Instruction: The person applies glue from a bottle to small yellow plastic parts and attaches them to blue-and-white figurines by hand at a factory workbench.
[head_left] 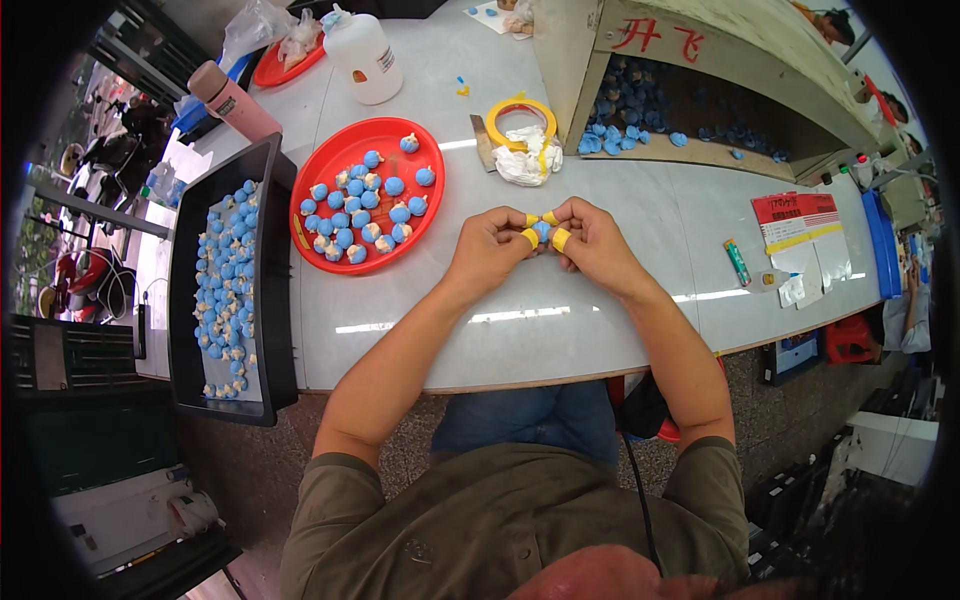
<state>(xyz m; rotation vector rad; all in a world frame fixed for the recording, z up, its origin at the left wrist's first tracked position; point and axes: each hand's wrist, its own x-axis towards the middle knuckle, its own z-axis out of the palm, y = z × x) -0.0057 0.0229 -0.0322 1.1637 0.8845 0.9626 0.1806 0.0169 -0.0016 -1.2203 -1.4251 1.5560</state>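
blue piece (541, 229) pinched between left hand (493, 246), right hand (592, 240)

Olive-green short-sleeve shirt, sleeves end above elbows, forearms bare. Blue jeans at the lap. Left hand (490, 250) & right hand (595, 245): yellow tape wraps round thumbs & forefingers, near the tips. No gloves, no watch. Thin black cable runs down the shirt front, below right forearm.

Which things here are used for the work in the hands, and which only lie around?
In use: left hand, right hand, small blue piece, red tray, black tray, cardboard box.
Lying about: white bottle, pink flask, tape roll, marker.
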